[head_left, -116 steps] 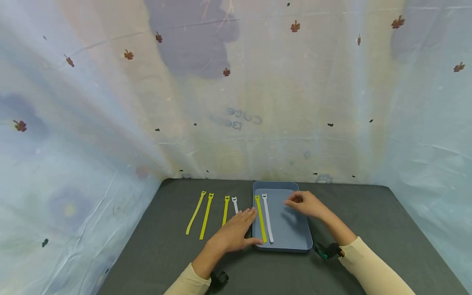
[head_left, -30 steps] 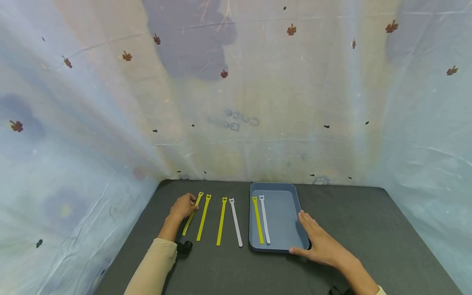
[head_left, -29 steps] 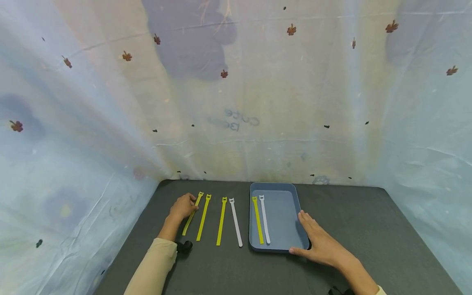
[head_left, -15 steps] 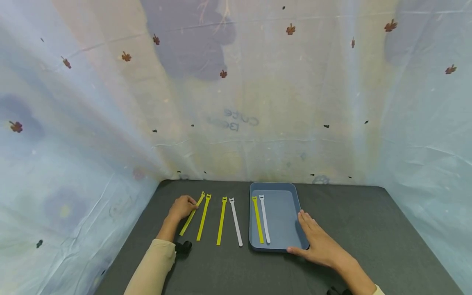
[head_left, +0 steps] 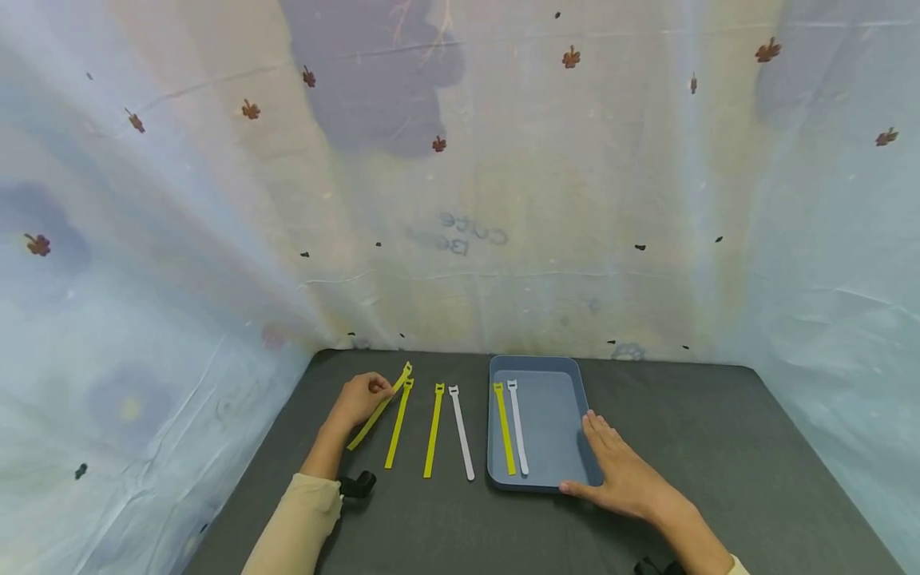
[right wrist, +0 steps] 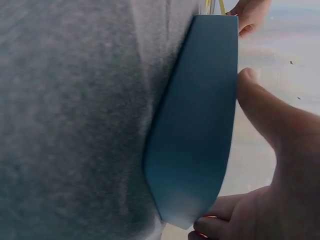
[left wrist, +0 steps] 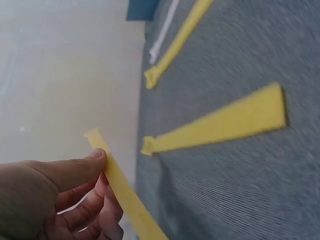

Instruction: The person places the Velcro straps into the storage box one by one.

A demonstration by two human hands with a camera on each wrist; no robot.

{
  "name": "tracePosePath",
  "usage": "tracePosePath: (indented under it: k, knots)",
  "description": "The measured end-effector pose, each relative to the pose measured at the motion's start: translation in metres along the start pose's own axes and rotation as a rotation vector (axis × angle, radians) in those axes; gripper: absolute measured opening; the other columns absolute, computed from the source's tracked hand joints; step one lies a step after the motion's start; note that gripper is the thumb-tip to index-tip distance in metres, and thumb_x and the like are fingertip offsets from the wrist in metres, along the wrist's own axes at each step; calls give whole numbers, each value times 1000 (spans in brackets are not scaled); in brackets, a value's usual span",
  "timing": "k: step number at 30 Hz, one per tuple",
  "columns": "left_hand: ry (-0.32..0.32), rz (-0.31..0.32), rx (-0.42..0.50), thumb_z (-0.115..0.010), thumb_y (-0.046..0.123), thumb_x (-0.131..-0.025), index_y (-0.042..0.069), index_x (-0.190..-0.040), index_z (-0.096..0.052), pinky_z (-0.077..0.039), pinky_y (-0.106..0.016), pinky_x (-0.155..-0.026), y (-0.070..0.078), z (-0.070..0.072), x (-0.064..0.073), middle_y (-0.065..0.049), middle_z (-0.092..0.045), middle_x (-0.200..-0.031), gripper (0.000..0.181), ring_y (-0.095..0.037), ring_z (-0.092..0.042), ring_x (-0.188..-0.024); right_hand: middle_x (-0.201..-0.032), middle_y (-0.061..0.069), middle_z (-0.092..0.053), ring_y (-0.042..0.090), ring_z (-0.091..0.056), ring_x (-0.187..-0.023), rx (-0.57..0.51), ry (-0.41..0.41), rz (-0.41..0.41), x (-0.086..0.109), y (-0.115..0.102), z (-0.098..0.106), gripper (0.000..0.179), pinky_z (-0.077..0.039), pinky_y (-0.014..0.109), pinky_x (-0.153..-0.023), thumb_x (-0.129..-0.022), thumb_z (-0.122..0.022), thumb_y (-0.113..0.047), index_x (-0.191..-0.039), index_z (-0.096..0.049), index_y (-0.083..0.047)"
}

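My left hand [head_left: 362,397] pinches a yellow hook-and-loop cable tie [head_left: 369,422] between thumb and fingers, and the left wrist view shows this tie [left wrist: 131,202] lifted off the table. Its slotted head points away and its tail slants toward me. A second yellow cable tie [head_left: 398,431] lies just right of it. Farther right are a third yellow tie [head_left: 434,435] and a white tie [head_left: 462,435]. Inside the blue-grey tray [head_left: 557,423] lie one yellow tie [head_left: 505,431] and one white tie [head_left: 518,431]. My right hand [head_left: 628,479], fingers extended, rests against the tray's near right corner.
A dark grey cloth covers the table [head_left: 496,535]. Behind it and to both sides hangs a pale patterned curtain [head_left: 532,303]. A black wrist strap [head_left: 358,484] sits below my left wrist.
My left hand has raised the leftmost yellow cable tie from the table, its head shifting up and right. Earlier the left hand was at the tray's left side; the right hand has moved from over the tray to its corner.
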State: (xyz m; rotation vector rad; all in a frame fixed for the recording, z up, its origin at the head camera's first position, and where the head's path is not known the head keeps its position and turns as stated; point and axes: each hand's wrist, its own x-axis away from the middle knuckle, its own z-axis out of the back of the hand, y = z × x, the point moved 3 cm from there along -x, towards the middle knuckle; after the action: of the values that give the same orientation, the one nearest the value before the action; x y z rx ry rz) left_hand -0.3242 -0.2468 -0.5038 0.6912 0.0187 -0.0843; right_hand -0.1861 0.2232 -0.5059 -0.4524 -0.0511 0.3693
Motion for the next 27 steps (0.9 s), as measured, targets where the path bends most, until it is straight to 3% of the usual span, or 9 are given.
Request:
tracePosePath:
  k: [10, 19, 27]
  knots:
    - [20, -107, 78, -73, 18, -105, 7, -114, -74, -58, -42, -75, 49, 7, 6, -6, -73, -102, 15, -23, -70, -92, -173, 32, -20, 50, -22, -160, -6, -26, -16, -3, 0, 0, 129, -25, 66, -127, -86, -74, -78, -164, -24, 12]
    - [-33, -192, 193, -74, 18, -104, 10, -115, -73, -57, -36, -70, 92, -7, 13, -5, -75, -101, 14, -22, -72, -87, -173, 32, -20, 51, -21, -160, -12, -26, -20, -1, -2, -1, 127, -25, 66, -127, -87, -75, -75, -164, -25, 13]
    - [-112, -258, 280, -72, 21, -106, 11, -116, -73, -54, -34, -69, 118, -22, 15, -1, -74, -96, 14, -18, -71, -82, -173, 33, -18, 51, -20, -160, -21, -48, -31, -1, -4, 0, 127, -25, 67, -127, -87, -76, -73, -164, -23, 12]
